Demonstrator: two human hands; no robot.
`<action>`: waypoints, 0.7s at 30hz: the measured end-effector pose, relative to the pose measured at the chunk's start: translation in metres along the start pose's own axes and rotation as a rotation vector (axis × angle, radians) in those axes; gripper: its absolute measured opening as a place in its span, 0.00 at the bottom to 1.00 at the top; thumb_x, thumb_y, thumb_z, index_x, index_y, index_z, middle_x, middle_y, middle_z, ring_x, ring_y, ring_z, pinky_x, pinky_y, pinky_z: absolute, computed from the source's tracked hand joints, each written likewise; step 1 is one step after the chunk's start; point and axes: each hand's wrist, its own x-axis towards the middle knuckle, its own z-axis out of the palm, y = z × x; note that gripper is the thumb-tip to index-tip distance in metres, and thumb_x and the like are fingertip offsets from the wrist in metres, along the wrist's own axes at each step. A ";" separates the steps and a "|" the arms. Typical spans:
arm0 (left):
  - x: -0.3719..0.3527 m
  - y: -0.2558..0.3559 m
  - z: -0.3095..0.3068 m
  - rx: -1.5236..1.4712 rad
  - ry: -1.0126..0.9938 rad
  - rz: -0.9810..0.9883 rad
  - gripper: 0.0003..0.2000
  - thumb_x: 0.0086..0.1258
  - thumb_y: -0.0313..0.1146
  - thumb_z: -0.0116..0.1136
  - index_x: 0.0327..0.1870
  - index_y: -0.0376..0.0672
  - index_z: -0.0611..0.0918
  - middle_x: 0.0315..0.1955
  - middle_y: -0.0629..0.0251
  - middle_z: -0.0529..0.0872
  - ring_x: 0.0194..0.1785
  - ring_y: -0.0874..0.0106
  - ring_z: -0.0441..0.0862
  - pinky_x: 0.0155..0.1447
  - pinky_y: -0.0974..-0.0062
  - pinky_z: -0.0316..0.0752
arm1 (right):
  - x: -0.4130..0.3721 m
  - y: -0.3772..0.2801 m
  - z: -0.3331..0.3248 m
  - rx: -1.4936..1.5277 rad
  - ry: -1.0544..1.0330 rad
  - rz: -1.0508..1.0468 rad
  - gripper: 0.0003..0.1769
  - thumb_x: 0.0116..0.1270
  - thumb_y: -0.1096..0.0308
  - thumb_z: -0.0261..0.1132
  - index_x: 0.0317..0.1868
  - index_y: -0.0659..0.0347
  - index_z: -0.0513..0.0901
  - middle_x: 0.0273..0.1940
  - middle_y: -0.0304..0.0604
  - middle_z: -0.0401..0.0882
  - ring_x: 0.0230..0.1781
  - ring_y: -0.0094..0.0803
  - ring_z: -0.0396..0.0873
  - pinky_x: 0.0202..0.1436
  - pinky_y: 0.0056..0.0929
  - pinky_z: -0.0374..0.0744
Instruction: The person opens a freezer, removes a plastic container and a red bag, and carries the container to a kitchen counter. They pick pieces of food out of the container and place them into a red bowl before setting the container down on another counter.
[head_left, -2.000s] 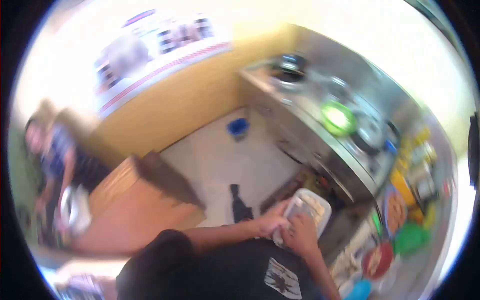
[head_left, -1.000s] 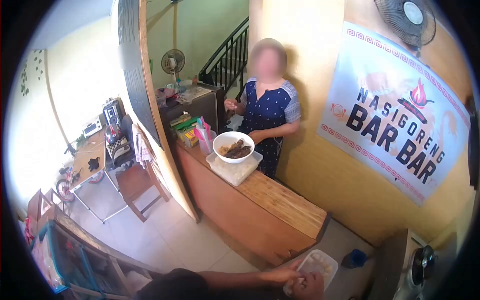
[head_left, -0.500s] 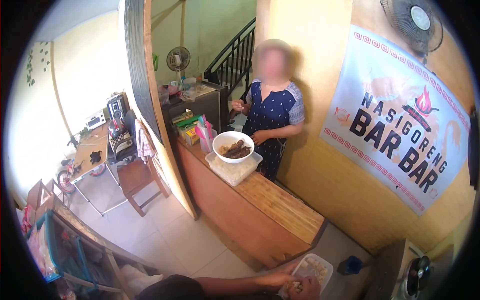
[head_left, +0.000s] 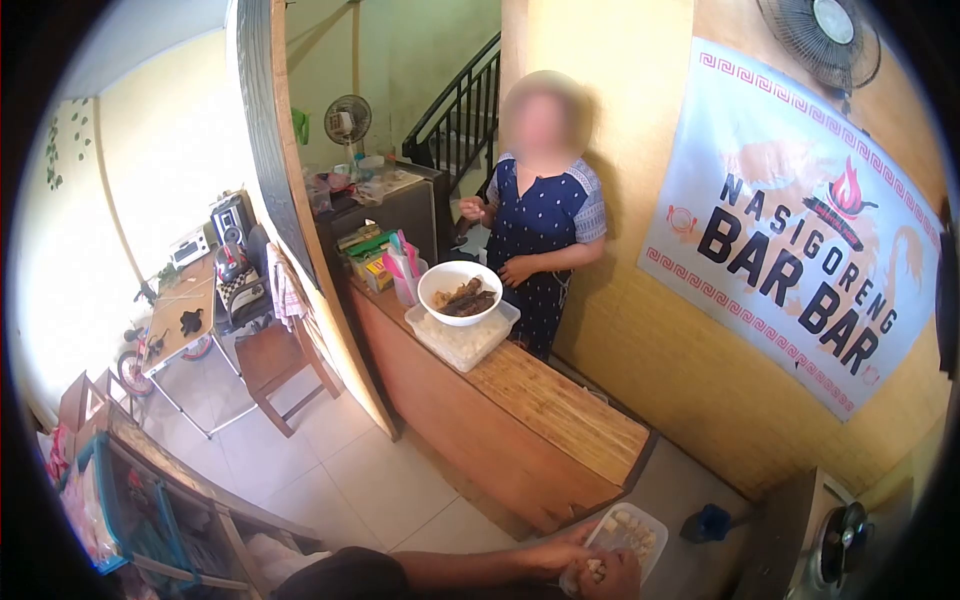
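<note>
At the bottom edge, a clear plastic container [head_left: 650, 530] holds pale, chunky pieces [head_left: 625, 527]. My left hand [head_left: 562, 553] reaches in from the left and grips the container's near left side. Over the near end of the container, my right hand [head_left: 618, 574] is closed around a few small pale pieces [head_left: 597, 569]. Its lower part is cut off by the frame, and what exactly the pieces are does not show.
A wooden counter [head_left: 560, 405] bears a white bowl [head_left: 432, 289] of dark brown food on a tub [head_left: 462, 347] of pale pieces. Behind it stands a person [head_left: 545, 215]. A stove [head_left: 840, 545] is at lower right, a dark blue cup [head_left: 712, 522] beside the container.
The view has shifted slightly. Both hands stay at the container, the right one with its pale pieces; its fingers have moved a little. The person behind the counter keeps nearly the same pose.
</note>
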 end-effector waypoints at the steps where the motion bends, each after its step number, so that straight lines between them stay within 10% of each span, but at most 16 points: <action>1: -0.004 0.006 0.006 -0.002 0.007 -0.017 0.38 0.71 0.21 0.50 0.79 0.48 0.47 0.66 0.57 0.70 0.60 0.70 0.77 0.57 0.73 0.78 | 0.002 -0.004 -0.003 -0.001 -0.014 -0.009 0.14 0.63 0.58 0.62 0.41 0.59 0.80 0.35 0.54 0.76 0.35 0.55 0.75 0.39 0.51 0.75; 21: 0.002 -0.010 -0.004 -0.020 0.027 -0.003 0.40 0.64 0.17 0.47 0.79 0.48 0.49 0.65 0.57 0.71 0.60 0.70 0.76 0.57 0.74 0.78 | -0.001 -0.010 -0.008 -0.042 -0.047 0.013 0.15 0.66 0.55 0.64 0.39 0.60 0.80 0.36 0.56 0.77 0.37 0.56 0.75 0.41 0.50 0.75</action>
